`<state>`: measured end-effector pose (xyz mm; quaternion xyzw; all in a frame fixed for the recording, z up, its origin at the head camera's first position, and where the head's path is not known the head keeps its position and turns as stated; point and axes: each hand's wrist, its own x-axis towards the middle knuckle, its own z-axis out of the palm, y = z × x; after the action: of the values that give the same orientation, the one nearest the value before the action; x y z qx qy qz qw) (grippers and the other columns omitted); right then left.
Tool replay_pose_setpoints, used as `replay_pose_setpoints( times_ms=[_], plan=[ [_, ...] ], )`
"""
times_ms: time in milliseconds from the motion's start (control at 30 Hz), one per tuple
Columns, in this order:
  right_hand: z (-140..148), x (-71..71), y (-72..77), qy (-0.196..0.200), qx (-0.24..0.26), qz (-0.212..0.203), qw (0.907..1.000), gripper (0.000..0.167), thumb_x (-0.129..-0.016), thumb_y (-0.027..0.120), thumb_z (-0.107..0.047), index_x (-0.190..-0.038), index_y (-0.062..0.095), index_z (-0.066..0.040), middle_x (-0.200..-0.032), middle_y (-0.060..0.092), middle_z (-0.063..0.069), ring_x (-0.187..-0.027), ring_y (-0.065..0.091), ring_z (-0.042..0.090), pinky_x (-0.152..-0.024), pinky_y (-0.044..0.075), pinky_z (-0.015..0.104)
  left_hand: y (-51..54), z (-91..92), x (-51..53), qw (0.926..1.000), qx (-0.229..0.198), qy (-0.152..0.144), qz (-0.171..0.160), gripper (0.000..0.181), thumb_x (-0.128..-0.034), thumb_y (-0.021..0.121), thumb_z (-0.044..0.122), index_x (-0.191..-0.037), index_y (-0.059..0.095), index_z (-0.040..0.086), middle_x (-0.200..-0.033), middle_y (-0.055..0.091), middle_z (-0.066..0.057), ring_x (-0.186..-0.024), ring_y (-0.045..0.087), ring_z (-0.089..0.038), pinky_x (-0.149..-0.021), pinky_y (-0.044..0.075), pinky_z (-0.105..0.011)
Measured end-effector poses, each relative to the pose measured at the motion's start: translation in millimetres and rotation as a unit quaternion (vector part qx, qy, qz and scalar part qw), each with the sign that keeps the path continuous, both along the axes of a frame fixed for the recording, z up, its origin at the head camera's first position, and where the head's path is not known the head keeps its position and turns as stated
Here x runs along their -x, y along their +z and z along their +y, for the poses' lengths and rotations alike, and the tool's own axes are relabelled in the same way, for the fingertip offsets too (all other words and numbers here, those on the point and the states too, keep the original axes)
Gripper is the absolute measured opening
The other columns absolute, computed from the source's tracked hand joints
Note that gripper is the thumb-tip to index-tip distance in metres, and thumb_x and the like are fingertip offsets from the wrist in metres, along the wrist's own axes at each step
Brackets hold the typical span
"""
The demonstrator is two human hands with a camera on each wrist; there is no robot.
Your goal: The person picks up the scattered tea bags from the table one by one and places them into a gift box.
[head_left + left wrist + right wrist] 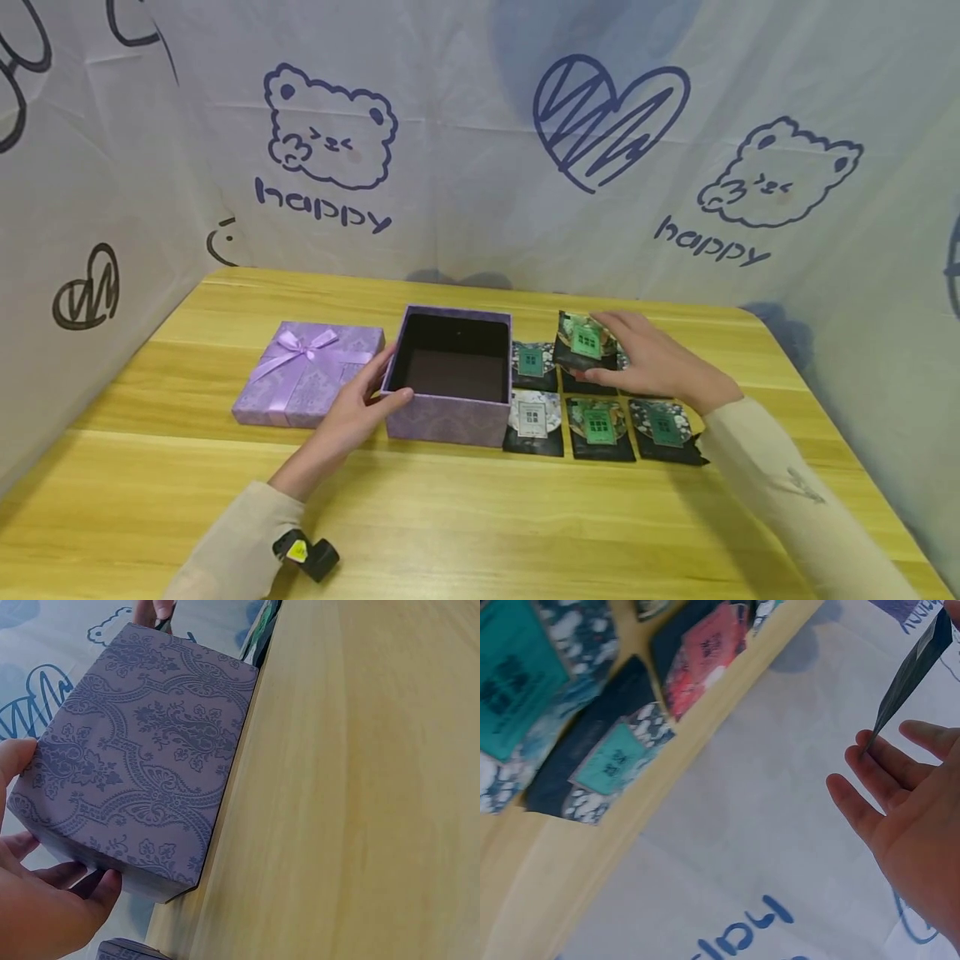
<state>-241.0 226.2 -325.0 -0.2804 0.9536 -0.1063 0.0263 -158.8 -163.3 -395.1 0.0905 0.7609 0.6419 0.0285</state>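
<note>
A: Fingers?
B: Right hand (pixel 654 357) pinches a green packet (pixel 585 340), held above the other packets (pixel 598 427), toward the table's (pixel 480 533) back edge. Left hand (pixel 356 418) grips the open box's (pixel 450 422) left side.
A: Anything in the way?
B: Right hand and green packet hide part of the back row. Left hand covers some of the lid (pixel 300 388), which sits toward the table's left edge.

Green-and-black sachet (pixel 584 341), raised, tilted, purple box (pixel 450 422), lidless, dark inside
</note>
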Motion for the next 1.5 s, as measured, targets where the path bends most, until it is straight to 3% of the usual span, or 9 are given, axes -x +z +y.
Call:
replay_pose_setpoints(
  times_ms=[200, 633, 1000, 1500],
  plan=[
    [-10.9, -0.1, 11.6, 0.002, 0.018, -0.004, 0.9998, 0.098, -0.082, 0.064, -0.061, -0.153, 0.026, -0.006, -0.152, 0.028, 0.020, -0.136, 0.030, 0.039, -0.106, 0.030, 0.060, 0.3, 1.0, -0.6, 1.0000, 0.001, 0.003, -0.001, 0.072, -0.0953, 0.062, 0.015, -0.155, 0.022, 0.011, -0.157, 0.023, -0.016, -0.140, 0.027, -0.037, -0.108, 0.031, -0.047],
    [-43.4, 0.9, 22.4, 0.060, -0.005, 0.047, 0.9970, 0.089, -0.086, 0.065, -0.052, -0.150, 0.030, -0.001, -0.146, 0.038, 0.021, -0.131, 0.037, 0.038, -0.107, 0.033, 0.054, 0.7, 2.7, -1.4, 1.0000, 0.000, 0.005, 0.002, 0.071, -0.0952, 0.061, 0.013, -0.155, 0.023, 0.010, -0.156, 0.025, -0.017, -0.139, 0.029, -0.036, -0.109, 0.030, -0.047],
    [-74.8, 3.0, 27.8, 0.085, -0.008, 0.048, 0.9952, 0.088, -0.088, 0.062, -0.055, -0.152, 0.027, -0.005, -0.148, 0.036, 0.016, -0.134, 0.034, 0.034, -0.108, 0.032, 0.050, -1.1, 4.0, -0.4, 0.9998, -0.003, 0.009, 0.016, 0.069, -0.0948, 0.062, 0.010, -0.154, 0.025, 0.008, -0.155, 0.026, -0.017, -0.139, 0.029, -0.034, -0.109, 0.031, -0.044],
    [-119.5, 7.3, 28.5, 0.122, 0.006, 0.023, 0.9922, 0.087, -0.088, 0.059, -0.058, -0.153, 0.026, -0.009, -0.149, 0.034, 0.012, -0.133, 0.035, 0.029, -0.107, 0.035, 0.048, 0.2, 4.0, -1.0, 0.9999, 0.000, 0.011, 0.007, 0.070, -0.0954, 0.061, 0.012, -0.154, 0.023, 0.010, -0.155, 0.028, -0.016, -0.139, 0.031, -0.031, -0.109, 0.032, -0.045]
  ],
)
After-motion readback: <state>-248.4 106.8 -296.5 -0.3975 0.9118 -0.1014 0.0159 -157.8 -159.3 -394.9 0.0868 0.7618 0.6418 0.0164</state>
